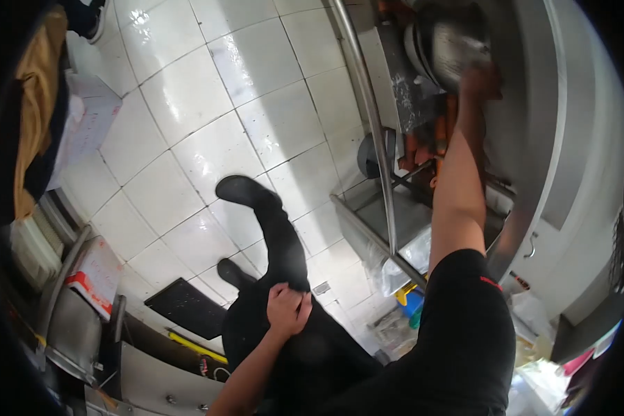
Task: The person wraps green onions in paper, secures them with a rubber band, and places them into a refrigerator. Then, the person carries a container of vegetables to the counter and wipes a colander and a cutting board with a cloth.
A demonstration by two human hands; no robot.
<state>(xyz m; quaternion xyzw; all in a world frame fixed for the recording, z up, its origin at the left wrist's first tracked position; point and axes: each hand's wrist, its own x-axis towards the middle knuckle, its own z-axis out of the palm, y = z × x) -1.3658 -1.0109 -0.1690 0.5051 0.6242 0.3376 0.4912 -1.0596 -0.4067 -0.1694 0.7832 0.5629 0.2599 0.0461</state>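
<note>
My right hand (480, 82) reaches far forward onto a low shelf and grips the near edge of a round metal bowl (457, 45). Both the hand and the bowl are blurred, and the fingers show only in part. Further curved rims, apparently of stacked vessels, show at the bowl's left side. My left hand (289, 308) rests on my dark trouser leg (284, 249), its fingers loosely curled with nothing visible in them. Orange-brown objects (440, 135) lie under my right forearm, too dim to name.
A metal rail (367, 90) runs along the shelf's left side. Above it is a steel counter edge (541, 159). Wet white tiles (208, 125) cover the floor, with a dark mat (187, 307) on them. A red-and-white box (95, 277) stands left; plastic bags (409, 267) hang right.
</note>
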